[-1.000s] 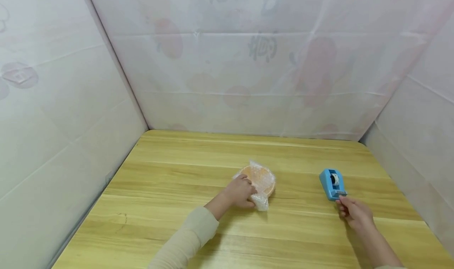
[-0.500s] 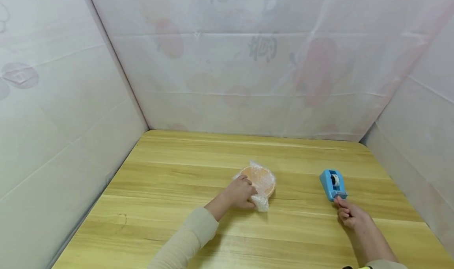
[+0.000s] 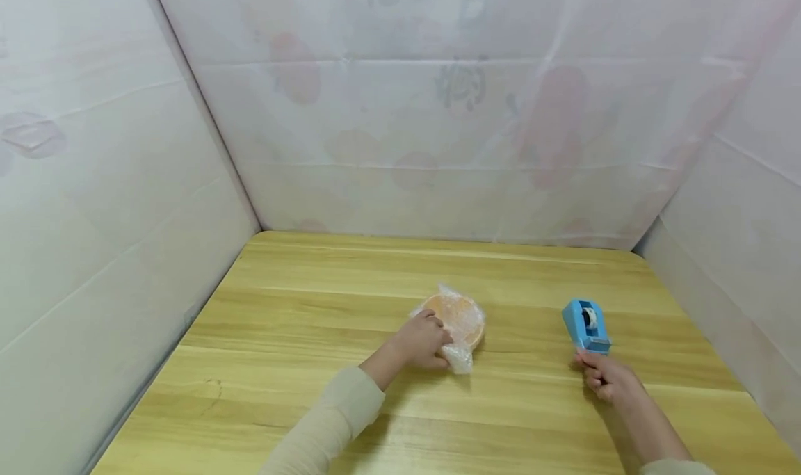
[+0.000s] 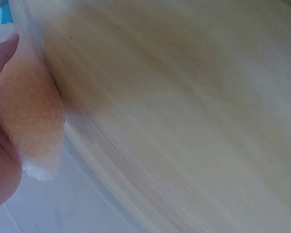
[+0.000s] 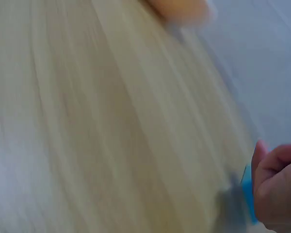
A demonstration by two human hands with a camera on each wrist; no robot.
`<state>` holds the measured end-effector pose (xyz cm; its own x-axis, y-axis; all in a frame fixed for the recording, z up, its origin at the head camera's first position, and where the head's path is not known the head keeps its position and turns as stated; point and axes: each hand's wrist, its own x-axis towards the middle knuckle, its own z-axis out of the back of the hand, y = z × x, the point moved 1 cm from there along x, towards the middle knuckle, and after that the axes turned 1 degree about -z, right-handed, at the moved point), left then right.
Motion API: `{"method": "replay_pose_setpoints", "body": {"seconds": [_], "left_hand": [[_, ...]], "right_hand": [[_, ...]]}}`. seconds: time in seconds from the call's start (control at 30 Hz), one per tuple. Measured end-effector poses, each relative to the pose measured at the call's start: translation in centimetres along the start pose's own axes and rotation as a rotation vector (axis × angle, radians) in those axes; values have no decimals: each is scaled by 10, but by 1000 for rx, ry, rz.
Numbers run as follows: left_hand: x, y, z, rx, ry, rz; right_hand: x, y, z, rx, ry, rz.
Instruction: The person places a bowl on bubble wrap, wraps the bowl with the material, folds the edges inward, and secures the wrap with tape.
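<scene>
A round, flat orange thing (image 3: pixel 459 317) in clear bubble wrap (image 3: pixel 459 359) lies mid-table. My left hand (image 3: pixel 422 339) holds its near left side, fingers bent over the top and thumb at the loose fold of wrap. The left wrist view shows the same orange package (image 4: pixel 31 104) up close. To the right stands a blue tape dispenser (image 3: pixel 577 322) with a small roll of tape (image 3: pixel 590 318). At its cutter end my right hand (image 3: pixel 610 379) pinches with thumb and forefinger, other fingers curled in. The clear tape between those fingertips is too thin to make out.
The wood-grain table (image 3: pixel 313 273) meets a pale sheet wall (image 3: pixel 375 204) at the back. Similar sheets rise on the left (image 3: pixel 125 183) and right (image 3: pixel 738 252).
My right hand has slid left along the dispenser's cutter end, from its right corner to its left corner. The left hand and the wrapped thing stay as they were.
</scene>
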<state>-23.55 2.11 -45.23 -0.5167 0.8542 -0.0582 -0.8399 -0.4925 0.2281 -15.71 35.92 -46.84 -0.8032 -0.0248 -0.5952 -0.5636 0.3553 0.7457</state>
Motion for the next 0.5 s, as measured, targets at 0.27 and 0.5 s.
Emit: {"method": "replay_pose_setpoints", "body": {"seconds": [0.27,0.5], "left_hand": [[0,0,-1,18,6,3],[3,0,-1,28,-4,-7]], "right_hand": [[-6,15,-89,-581,-175,249],[9,20,-139,-601,-133,295]]}}
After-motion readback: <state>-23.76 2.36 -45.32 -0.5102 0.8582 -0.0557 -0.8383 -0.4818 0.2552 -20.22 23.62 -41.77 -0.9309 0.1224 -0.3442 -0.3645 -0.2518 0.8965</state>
